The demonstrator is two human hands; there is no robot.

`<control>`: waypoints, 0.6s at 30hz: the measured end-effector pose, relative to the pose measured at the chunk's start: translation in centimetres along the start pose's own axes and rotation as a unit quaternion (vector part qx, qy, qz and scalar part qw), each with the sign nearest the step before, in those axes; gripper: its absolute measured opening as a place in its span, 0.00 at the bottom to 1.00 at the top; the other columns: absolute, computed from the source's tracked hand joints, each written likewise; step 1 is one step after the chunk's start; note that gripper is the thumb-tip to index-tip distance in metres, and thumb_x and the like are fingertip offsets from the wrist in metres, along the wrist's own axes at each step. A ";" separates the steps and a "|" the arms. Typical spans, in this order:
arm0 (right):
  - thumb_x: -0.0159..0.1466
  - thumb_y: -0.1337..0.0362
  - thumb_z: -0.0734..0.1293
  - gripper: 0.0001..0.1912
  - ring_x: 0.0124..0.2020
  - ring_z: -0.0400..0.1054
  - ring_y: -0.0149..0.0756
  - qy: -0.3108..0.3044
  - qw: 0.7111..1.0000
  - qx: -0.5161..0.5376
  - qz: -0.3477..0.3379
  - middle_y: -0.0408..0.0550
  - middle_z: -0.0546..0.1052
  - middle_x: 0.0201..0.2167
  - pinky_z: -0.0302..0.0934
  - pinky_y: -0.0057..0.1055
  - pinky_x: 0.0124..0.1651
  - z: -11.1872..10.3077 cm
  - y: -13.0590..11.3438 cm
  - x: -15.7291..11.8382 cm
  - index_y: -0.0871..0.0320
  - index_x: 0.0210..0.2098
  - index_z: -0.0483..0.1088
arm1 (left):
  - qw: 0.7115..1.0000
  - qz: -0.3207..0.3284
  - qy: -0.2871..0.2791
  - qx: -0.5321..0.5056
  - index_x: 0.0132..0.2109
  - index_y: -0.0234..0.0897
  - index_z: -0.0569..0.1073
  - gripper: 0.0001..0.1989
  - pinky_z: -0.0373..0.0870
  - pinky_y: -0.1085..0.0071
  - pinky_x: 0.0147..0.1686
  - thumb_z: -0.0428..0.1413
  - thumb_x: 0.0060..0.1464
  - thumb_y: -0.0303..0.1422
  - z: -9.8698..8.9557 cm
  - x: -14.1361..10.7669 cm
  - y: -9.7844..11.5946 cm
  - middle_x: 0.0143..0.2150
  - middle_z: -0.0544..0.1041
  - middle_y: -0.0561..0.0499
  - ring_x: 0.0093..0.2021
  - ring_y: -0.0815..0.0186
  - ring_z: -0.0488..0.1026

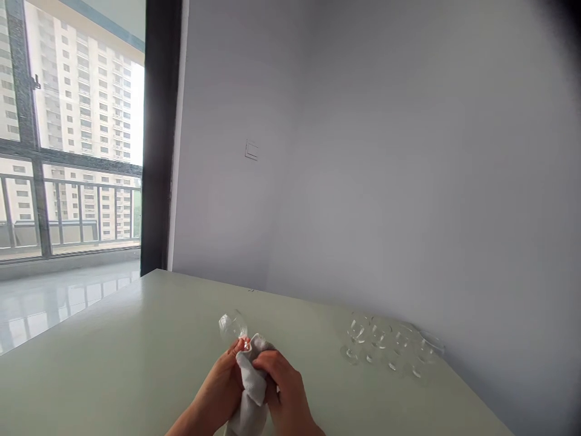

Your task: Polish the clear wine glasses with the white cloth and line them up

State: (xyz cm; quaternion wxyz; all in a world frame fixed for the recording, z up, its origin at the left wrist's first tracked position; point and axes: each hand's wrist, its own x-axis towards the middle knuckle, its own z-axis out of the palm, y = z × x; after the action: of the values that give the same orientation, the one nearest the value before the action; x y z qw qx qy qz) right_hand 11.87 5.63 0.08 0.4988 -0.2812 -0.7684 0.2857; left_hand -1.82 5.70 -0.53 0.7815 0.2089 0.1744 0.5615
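Note:
Tilted away from me, a clear wine glass [232, 326] is held above the table, its bowl pointing up and to the left. The fingers of my left hand [226, 378] are closed around its stem, close under the bowl. My right hand [287, 381] grips a white cloth [252, 380], pressed around the glass's lower end. The cloth hides the foot of the glass and some of my fingertips, and its loose end hangs down between my wrists.
Several clear stemmed glasses [379, 334] stand in a row on the right side of the pale green table [136, 363], near the grey wall [385, 181]. A window [82, 139] with a dark frame is at the left, beyond the table's edge.

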 end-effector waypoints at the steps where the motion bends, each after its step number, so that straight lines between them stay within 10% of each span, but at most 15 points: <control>1: 0.52 0.74 0.59 0.14 0.29 0.67 0.32 0.021 0.997 0.059 0.043 0.44 0.73 0.31 0.61 0.25 0.30 0.3 0.1 0.0 0.56 0.34 0.71 | 1.000 0.006 -0.012 0.004 0.30 0.38 0.68 0.10 0.67 0.70 0.27 0.52 0.54 0.40 0.5 -0.2 0.0 0.24 0.70 0.54 0.25 0.67 0.71; 9: 0.47 0.65 0.65 0.06 0.13 0.53 0.25 0.114 0.873 0.364 0.305 0.36 0.63 0.13 0.48 0.23 0.15 3.5 0.9 -0.2 0.57 0.27 0.68 | 0.998 0.039 0.014 0.039 0.35 0.43 0.69 0.08 0.70 0.67 0.29 0.56 0.50 0.40 1.1 -0.5 0.8 0.33 0.72 0.54 0.30 0.64 0.72; 18: 0.51 0.51 0.62 0.18 0.25 0.67 0.43 0.091 0.942 0.120 0.301 0.49 0.71 0.15 0.62 0.36 0.30 3.8 3.1 -1.4 0.59 0.19 0.72 | 0.990 0.076 0.075 0.090 0.36 0.39 0.73 0.07 0.69 0.67 0.38 0.58 0.50 0.36 0.0 -0.2 0.9 0.47 0.72 0.49 0.41 0.63 0.71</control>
State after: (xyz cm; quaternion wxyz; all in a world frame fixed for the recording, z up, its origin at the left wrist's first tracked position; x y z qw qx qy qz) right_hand 9.34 6.09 -4.30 0.4870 -0.4623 -0.5591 0.4864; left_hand -2.64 5.76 -0.06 0.6997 0.2482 0.2655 0.6150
